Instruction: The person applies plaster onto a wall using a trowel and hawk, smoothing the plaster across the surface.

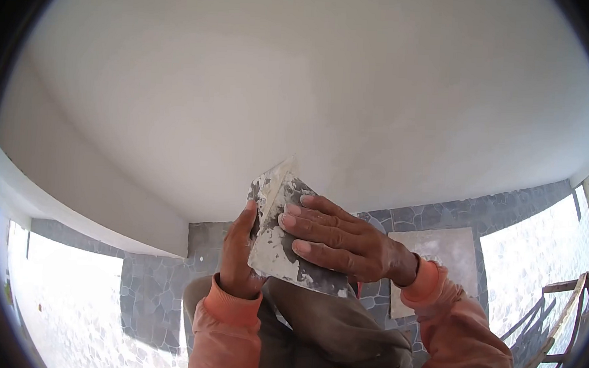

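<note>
Raised in front of my chest, two putty-smeared scraper blades meet along a ridge, with pale putty (287,165) at their upper tip. My right hand (338,238) lies over the broad, dark scraper blade (271,251) on the right, its fingers pressed along the face and its thumb hidden behind. The narrower scraper blade (263,186) on the left is gripped by my left hand (238,258), thumb up along its edge and fingers mostly out of sight. Both handles are hidden. The tip overlaps the smooth white ceiling (299,91) in this view.
A curved white beam (101,187) drops from the ceiling at left. Far below, grey stone-patterned paving (149,296) carries a pale square slab (437,248). Wooden framing (560,324) stands at the right edge. My bent knees (340,320) are beneath my hands.
</note>
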